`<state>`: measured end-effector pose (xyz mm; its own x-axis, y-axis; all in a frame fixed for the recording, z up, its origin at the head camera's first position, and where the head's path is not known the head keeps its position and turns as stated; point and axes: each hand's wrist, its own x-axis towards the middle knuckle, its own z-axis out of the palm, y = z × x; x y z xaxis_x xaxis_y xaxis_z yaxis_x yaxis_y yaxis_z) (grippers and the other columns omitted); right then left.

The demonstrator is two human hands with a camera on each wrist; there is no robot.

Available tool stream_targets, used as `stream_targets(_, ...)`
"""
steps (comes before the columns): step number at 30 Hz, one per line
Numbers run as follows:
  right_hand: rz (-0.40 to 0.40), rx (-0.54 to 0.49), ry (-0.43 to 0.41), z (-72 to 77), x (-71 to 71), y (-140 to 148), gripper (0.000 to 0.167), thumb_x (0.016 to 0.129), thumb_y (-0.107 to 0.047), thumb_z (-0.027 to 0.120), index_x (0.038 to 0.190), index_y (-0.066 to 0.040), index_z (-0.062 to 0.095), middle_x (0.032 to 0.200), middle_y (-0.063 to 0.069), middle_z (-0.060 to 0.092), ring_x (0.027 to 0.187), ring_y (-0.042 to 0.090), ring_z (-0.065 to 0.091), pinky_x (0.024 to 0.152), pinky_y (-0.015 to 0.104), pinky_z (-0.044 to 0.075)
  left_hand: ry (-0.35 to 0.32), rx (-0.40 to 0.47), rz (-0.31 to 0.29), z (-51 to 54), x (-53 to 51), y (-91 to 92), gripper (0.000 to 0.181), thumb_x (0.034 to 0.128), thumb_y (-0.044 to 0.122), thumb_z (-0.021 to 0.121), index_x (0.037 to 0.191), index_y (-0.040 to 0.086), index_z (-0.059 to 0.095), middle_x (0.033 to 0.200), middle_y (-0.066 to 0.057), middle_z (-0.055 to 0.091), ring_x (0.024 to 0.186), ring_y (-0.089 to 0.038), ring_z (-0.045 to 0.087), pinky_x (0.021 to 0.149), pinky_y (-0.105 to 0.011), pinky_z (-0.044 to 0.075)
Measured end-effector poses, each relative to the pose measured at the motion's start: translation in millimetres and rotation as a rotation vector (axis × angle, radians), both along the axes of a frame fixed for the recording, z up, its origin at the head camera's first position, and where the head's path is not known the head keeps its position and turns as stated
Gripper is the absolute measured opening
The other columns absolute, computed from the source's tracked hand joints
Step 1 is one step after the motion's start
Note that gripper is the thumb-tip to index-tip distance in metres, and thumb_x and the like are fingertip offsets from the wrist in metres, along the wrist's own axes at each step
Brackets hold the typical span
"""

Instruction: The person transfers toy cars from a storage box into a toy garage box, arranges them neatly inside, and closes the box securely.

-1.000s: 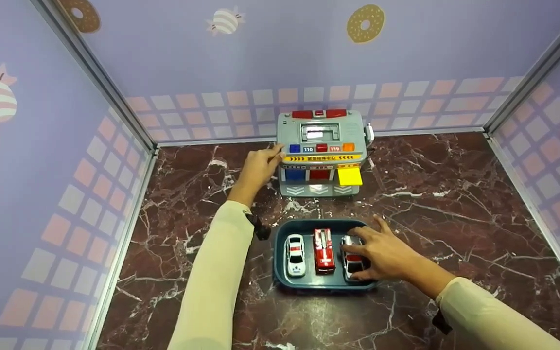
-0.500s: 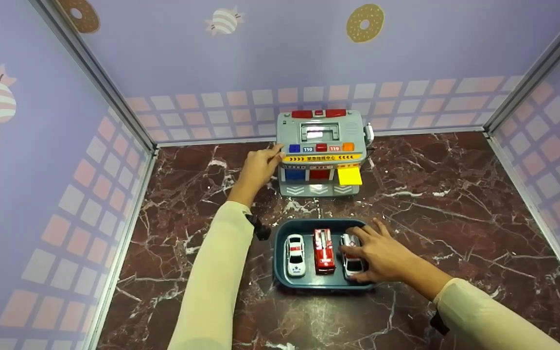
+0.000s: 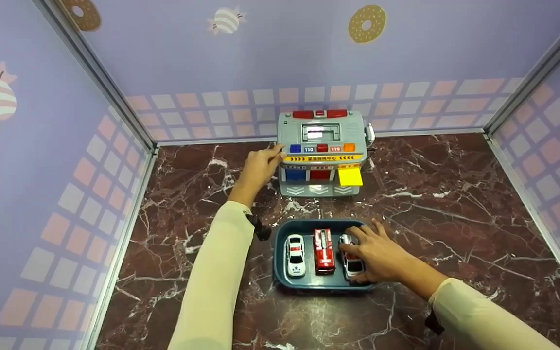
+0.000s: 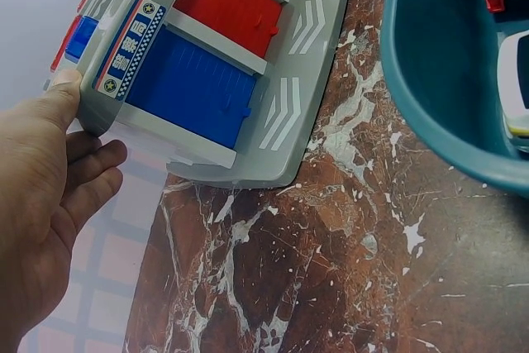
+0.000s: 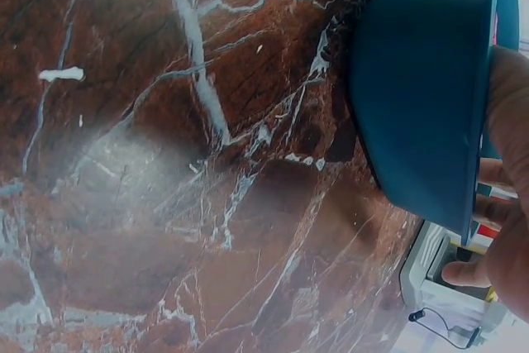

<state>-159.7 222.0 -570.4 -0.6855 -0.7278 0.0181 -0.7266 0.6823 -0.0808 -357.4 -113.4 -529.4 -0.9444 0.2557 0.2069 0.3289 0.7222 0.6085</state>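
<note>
Dark red marbled worktop (image 3: 479, 253) fills the lower part of the frame, crossed by pale veins, with two cream sleeves (image 3: 212, 272) reaching in from the bottom edge. Nearest, at lower centre, a blue-green tray (image 3: 316, 287) carries three toy vehicles side by side: a white police car (image 3: 296, 257) at its left, a red fire engine (image 3: 324, 250) in the middle and a silver-and-red car (image 3: 354, 265) at its right. Over that last one the right hand (image 3: 379, 253) bends down, its fingers and thumb curled round the car's two ends in what looks like a grip; whether the car is raised off the tray floor cannot be told. Farther back, at centre, stands a grey toy garage (image 3: 321, 158), its left corner held between the left hand's (image 3: 258, 167) thumb and fingers. Its blue door (image 3: 295, 174) and red door (image 3: 320, 174) are down, while the yellow door (image 3: 350, 176) at the right is swung up. As far as can be judged, that one bay is ready, and all three vehicles remain to be moved out of the tray. Behind everything rises a lilac wall (image 3: 285, 58).
</note>
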Motion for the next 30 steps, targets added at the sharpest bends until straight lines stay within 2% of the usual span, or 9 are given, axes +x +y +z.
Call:
stream_targets(13, -0.011, -0.05, 0.051, -2.2, -1.0, -4, 0.079, 0.07, -0.062, 0.096, 0.132, -0.023, 0.069, 0.136, 0.019, 0.06, 0.128, 0.042, 0.058, 0.113, 0.082, 0.042, -0.01, -0.006, 0.007, 0.3, -0.2, 1.3, 0.044, 0.1144, 0.04, 0.061, 0.154, 0.022, 0.067, 0.145, -0.017, 0.072, 0.131, -0.038, 0.073, 0.115, -0.052, 0.056)
stream_targets(18, -0.002, -0.08, 0.077, -2.3, -1.8, -3, 0.079, 0.069, -0.06, 0.096, 0.132, -0.021, 0.068, 0.135, 0.02, 0.059, 0.126, 0.042, 0.057, 0.113, 0.082, 0.042, -0.004, -0.003, 0.008, 0.6, 0.0, 1.3, 0.042, 0.1147, 0.039, 0.062, 0.153, 0.022, 0.068, 0.146, -0.015, 0.071, 0.135, -0.038, 0.07, 0.116, -0.051, 0.056)
stream_targets(30, -0.035, -0.118, 0.047, 17.2, -7.8, 4, 0.082, 0.075, -0.061, 0.092, 0.142, -0.019, 0.068, 0.145, 0.024, 0.059, 0.13, 0.045, 0.058, 0.122, 0.081, 0.034, -0.01, -0.002, 0.015, -0.5, -1.1, 0.7, 0.043, 0.1138, 0.04, 0.063, 0.153, 0.022, 0.068, 0.145, -0.016, 0.072, 0.135, -0.039, 0.07, 0.117, -0.052, 0.054)
